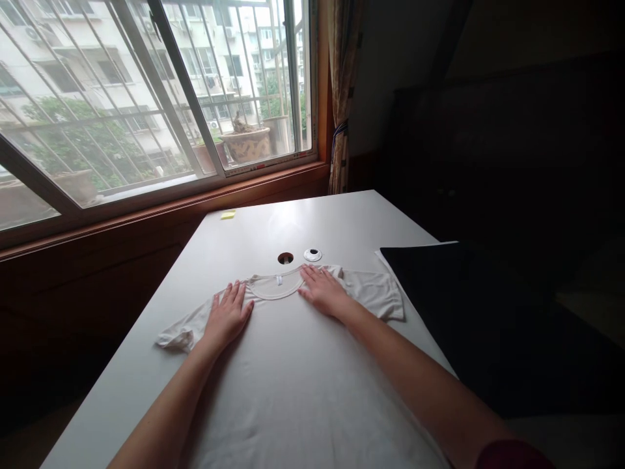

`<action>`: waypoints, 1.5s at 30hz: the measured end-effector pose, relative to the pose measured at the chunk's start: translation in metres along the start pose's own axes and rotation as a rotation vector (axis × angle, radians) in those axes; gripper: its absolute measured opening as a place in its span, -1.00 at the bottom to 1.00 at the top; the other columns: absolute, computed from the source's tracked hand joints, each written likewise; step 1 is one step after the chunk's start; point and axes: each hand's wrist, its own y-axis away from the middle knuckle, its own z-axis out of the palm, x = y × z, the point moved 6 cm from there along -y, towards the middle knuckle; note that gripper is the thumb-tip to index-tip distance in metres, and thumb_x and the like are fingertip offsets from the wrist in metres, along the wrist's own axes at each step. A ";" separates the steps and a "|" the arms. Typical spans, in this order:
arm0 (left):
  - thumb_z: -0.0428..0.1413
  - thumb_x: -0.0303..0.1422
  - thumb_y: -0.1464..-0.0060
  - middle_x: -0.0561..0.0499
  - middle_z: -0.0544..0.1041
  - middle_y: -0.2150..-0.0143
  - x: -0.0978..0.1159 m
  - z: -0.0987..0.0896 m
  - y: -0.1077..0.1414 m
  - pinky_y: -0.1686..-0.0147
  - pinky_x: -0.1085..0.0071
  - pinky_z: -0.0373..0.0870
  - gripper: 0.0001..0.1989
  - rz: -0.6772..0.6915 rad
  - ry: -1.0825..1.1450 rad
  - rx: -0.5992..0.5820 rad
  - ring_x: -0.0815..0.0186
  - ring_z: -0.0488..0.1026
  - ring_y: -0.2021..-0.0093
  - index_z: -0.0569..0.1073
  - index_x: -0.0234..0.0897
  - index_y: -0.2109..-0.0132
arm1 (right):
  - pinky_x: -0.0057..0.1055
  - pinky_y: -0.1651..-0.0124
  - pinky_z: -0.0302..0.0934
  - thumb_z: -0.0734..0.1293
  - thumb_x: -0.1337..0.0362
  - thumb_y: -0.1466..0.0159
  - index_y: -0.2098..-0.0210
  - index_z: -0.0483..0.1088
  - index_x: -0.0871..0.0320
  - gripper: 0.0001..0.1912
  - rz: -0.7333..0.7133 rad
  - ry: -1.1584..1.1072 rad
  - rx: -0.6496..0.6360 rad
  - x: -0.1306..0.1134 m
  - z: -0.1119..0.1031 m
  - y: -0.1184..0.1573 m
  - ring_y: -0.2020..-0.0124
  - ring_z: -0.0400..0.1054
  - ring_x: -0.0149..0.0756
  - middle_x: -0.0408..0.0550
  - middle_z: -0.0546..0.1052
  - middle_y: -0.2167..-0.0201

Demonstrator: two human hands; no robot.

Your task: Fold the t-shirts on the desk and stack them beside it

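Observation:
A white T-shirt [293, 365] lies spread on the table, its neckline away from me and a small label inside the collar. My left hand [228, 312] rests flat on the shirt's left shoulder, fingers stretched out. On the other side of the collar, my right hand [322, 290] also lies flat on the fabric with its fingers extended. Both sleeves stick out sideways and look wrinkled, while the body of the shirt is mostly smooth. The shirt's lower end runs out of view toward me.
The white table [258, 228] has a round cable hole [286, 258], with a round cover [313, 255] beside it. A yellow sticky note [228, 214] lies near the far left corner. A black panel [488, 326] borders the right side. Beyond are a barred window [219, 98] and a curtain [342, 98].

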 end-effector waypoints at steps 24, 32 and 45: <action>-0.29 -0.01 -0.40 -0.10 -0.12 -0.58 -0.066 0.016 -0.037 -0.44 -0.12 -0.14 -0.30 -0.022 -0.021 -0.042 0.06 -0.19 -0.56 -0.05 -0.26 -0.53 | -0.07 -0.47 -0.13 0.08 0.11 -0.49 -0.34 0.30 0.20 -0.46 0.327 0.093 0.186 0.104 -0.029 0.023 -0.44 0.04 -0.04 0.10 0.18 -0.46; -0.19 -0.01 -0.38 -0.20 -0.07 -0.56 -0.069 0.015 -0.040 -0.41 -0.20 -0.09 -0.28 -0.031 0.058 -0.015 -0.03 -0.17 -0.55 0.01 -0.34 -0.51 | 0.01 -0.45 -0.13 0.11 0.04 -0.49 -0.34 0.30 0.09 -0.47 0.362 0.201 0.197 0.108 -0.031 0.037 -0.42 0.04 0.01 0.05 0.26 -0.42; -0.11 -0.09 -0.41 -0.13 0.13 -0.52 0.197 -0.037 0.024 -0.47 -0.07 -0.09 -0.41 0.764 0.257 0.061 0.08 -0.05 -0.53 0.16 -0.23 -0.45 | 0.08 -0.44 -0.13 0.09 0.00 -0.49 -0.36 0.29 0.02 -0.46 0.312 0.211 0.216 0.114 -0.029 0.031 -0.41 0.03 0.06 0.02 0.24 -0.43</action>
